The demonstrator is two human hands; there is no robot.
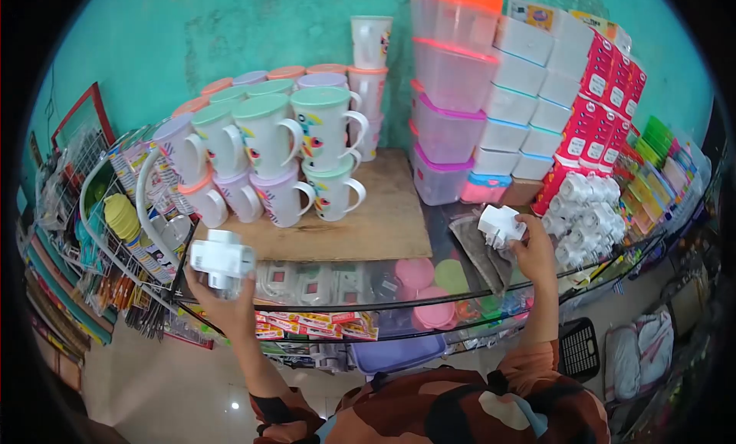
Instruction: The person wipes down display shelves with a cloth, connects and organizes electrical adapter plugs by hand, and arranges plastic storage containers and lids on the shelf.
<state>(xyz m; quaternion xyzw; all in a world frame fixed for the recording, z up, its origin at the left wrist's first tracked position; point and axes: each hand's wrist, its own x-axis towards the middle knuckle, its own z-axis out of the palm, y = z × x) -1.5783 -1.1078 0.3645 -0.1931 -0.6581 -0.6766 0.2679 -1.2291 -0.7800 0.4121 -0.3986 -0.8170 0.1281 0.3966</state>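
Note:
My left hand (pixel 228 310) is closed around white cross-shaped plug adapters (pixel 222 261), held up near the left front corner of the shelf. At the right, my right hand (pixel 534 248) pinches another white plug adapter (pixel 500 225) with metal prongs showing. It overlaps the folded grey cloth (pixel 477 252) on the shelf top. A heap of similar white adapters (pixel 589 218), some in clear wrap, sits just right of my right hand. Between my hands lies a brown wooden board (pixel 349 241).
Stacked lidded mugs (pixel 262 137) with handles stand on the board. Behind stand pink and orange-lidded plastic containers (pixel 452 129), white boxes (pixel 521 91) and red packs (pixel 602 99). A wire rack (pixel 115 206) stands at the left. Below the glass top are small packaged goods (pixel 314 321).

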